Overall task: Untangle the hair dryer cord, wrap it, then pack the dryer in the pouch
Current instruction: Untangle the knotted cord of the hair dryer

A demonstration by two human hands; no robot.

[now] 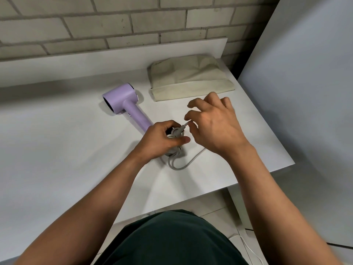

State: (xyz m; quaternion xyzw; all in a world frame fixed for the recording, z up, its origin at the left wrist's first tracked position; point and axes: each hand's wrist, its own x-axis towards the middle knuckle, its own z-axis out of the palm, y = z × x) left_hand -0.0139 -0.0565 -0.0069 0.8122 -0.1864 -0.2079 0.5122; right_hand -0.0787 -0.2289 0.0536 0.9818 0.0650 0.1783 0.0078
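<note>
Left hand (162, 139) is clamped round the bundled grey cord (175, 150) at the base of the lilac hair dryer (124, 101) lying on the white table (57, 140), while the right hand (214, 124) pinches a free strand, other fingers spread. That cord looks springy and slick, so best gripped at the bundle; the soft beige pouch (189, 77) waits flat just beyond

A grey brick wall (95, 25) fills the top of the frame. A white table (57, 140) spans the middle. A pale panel (305, 92) stands right. Floor tiles (219, 209) show below.

The left hand (162, 139) hides the dryer (124, 101) handle's end and part of the cord (176, 150) bundle.
</note>
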